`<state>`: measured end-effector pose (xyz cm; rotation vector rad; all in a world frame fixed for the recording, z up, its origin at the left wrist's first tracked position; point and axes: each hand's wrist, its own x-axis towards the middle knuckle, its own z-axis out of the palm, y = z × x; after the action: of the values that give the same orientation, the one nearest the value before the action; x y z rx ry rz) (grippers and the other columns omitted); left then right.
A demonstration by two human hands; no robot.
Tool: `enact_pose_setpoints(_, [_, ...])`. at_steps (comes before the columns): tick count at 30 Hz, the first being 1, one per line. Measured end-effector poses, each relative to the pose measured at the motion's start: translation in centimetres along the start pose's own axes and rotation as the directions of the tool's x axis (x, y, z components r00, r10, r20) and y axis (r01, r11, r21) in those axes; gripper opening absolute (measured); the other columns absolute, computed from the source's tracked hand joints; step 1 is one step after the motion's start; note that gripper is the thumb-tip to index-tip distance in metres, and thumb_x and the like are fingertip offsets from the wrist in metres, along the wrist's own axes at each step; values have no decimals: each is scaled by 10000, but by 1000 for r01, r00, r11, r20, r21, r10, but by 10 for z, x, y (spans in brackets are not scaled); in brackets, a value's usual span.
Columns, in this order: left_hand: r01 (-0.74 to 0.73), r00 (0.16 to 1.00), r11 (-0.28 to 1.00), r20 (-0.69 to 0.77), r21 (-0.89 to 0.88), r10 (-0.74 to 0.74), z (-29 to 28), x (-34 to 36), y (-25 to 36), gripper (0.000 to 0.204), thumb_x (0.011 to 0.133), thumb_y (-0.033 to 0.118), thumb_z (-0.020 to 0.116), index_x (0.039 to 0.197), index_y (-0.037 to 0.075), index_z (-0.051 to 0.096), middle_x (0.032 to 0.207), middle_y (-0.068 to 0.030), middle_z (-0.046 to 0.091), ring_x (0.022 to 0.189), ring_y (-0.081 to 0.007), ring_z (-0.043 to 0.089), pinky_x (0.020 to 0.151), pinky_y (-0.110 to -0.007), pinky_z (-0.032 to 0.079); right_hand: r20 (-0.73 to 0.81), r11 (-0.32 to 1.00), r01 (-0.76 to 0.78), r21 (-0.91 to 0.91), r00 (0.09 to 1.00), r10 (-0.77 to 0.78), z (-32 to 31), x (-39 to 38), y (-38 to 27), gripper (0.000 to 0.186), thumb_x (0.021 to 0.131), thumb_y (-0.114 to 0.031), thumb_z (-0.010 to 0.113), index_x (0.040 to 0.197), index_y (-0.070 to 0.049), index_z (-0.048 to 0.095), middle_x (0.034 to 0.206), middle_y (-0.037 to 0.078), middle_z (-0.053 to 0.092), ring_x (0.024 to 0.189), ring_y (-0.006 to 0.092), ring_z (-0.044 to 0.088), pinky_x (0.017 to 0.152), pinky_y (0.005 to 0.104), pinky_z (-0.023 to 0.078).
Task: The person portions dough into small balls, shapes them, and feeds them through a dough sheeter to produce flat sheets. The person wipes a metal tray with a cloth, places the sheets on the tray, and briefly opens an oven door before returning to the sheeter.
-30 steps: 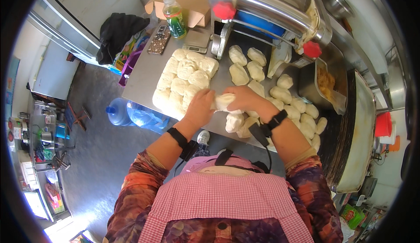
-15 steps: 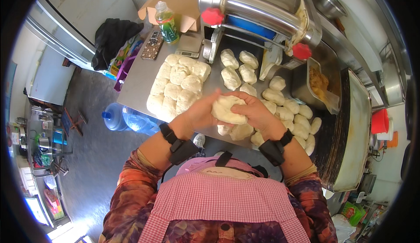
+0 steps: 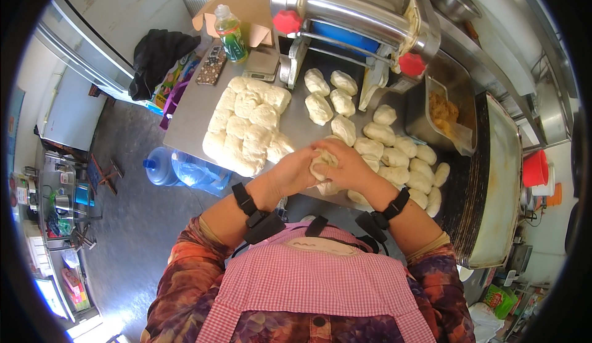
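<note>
Over the near edge of the steel table, my left hand [image 3: 292, 171] and my right hand [image 3: 345, 165] are closed together round one piece of dough [image 3: 323, 163]. Fingers cover much of that piece, and its top looks folded and gathered. To the left of my hands lies a slab of joined dough balls [image 3: 245, 121], pressed side by side. Several separate oval dough pieces [image 3: 394, 157] sit to the right, and another group of dough pieces [image 3: 330, 93] lies farther back. A dough piece beneath my hands is partly hidden.
A steel roller machine [image 3: 357, 13] with red knobs stands at the back. On the right are a metal tub [image 3: 425, 118] of brownish filling and a large tray [image 3: 493, 189]. A green-labelled bottle [image 3: 230, 34], a small scale [image 3: 262, 64] and a patterned phone [image 3: 212, 65] stand back left.
My hands have closed in tighter round the dough, which was a wide, smooth oval and now shows smaller and gathered. The view has shifted slightly.
</note>
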<state>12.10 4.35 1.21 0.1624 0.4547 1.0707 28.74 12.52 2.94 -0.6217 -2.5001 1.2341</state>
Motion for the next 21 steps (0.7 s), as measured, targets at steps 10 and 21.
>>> enact_pose_setpoints(10, [-90, 898, 509, -151, 856, 413, -37, 29, 2, 461, 827, 14, 539, 1281, -12, 464, 1115, -117, 604, 990, -201, 597, 838, -279, 492, -40, 684, -132, 718, 972, 230, -15, -29, 10, 696, 830, -91, 577, 1443, -128, 250, 1394, 141, 385, 1264, 252, 405, 999, 319, 360])
enact_pose_setpoints(21, [274, 868, -744, 177, 609, 464, -59, 4, 15, 586, 723, 128, 629, 1274, 35, 455, 1276, -227, 459, 1289, -401, 329, 1108, -461, 223, -97, 535, -168, 828, 896, 433, -35, -80, 22, 659, 840, -48, 517, 1442, -98, 254, 1329, 162, 432, 1204, 268, 450, 969, 378, 403])
